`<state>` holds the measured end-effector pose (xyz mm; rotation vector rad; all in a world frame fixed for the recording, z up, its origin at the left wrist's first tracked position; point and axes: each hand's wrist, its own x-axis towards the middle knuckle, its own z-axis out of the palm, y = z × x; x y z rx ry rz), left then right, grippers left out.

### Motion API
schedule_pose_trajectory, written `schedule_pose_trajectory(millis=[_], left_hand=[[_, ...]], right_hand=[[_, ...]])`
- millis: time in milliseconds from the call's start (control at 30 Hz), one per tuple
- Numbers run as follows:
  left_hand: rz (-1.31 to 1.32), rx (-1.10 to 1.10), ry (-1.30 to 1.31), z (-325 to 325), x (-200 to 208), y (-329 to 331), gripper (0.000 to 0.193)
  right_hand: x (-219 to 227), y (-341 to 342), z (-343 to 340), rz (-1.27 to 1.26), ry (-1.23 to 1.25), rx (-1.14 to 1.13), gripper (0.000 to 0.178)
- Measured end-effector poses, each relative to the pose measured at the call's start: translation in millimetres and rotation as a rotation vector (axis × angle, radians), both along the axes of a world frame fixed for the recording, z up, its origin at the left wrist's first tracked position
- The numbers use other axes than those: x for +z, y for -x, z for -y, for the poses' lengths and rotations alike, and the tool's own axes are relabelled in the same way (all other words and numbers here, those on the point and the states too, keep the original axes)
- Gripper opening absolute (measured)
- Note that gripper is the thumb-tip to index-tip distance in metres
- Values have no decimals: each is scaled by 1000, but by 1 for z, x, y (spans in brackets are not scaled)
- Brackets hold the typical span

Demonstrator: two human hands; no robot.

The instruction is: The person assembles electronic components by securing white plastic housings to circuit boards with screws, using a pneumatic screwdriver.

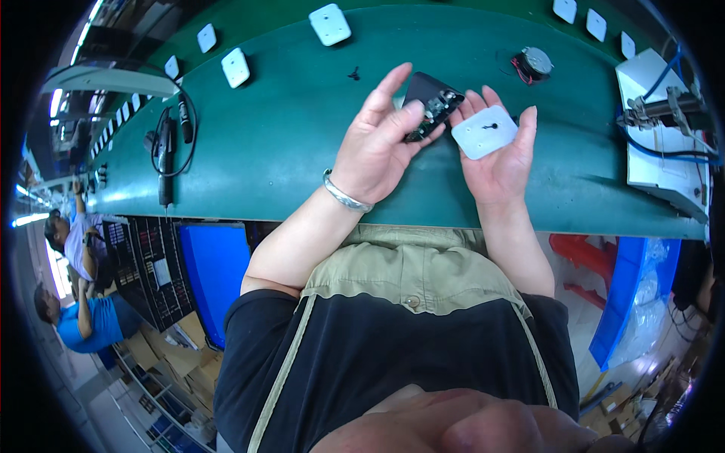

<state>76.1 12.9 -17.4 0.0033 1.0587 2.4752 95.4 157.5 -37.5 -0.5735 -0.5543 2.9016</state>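
Observation:
My left hand [374,155], a bracelet on its wrist, grips a black plastic housing [424,88] between thumb and lower fingers. The housing is tilted, and its open side shows a circuit board with small parts. One finger of that hand points up, away from the housing. Palm up, my right hand [495,177] holds a white rounded square plate [477,136] across the palm, with the thumb at its right edge. A small black piece [492,126] lies on the plate. Housing and plate are close together; whether they touch I cannot tell.
On the green bench [279,158] lie a round motor-like part [533,63] with red wires, small black bits [353,73] and a corded screwdriver [165,155]. White plates [329,25] line the far side. A white metal fixture [657,143] stands right. Two people [94,321] are at far left.

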Motion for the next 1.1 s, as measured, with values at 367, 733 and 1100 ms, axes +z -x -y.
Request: schedule_pose_trajectory(millis=[367, 733, 1100], left_hand=[[-986, 269, 778, -41, -23, -8, 56], [-1022, 159, 910, -34, -18, -7, 50], [-1069, 206, 961, -28, -15, -1, 49]], right_hand=[[-10, -5, 0, -182, 110, 172, 71], [-5, -10, 2, -147, 23, 184, 76], [-7, -11, 5, -205, -91, 194, 87]])
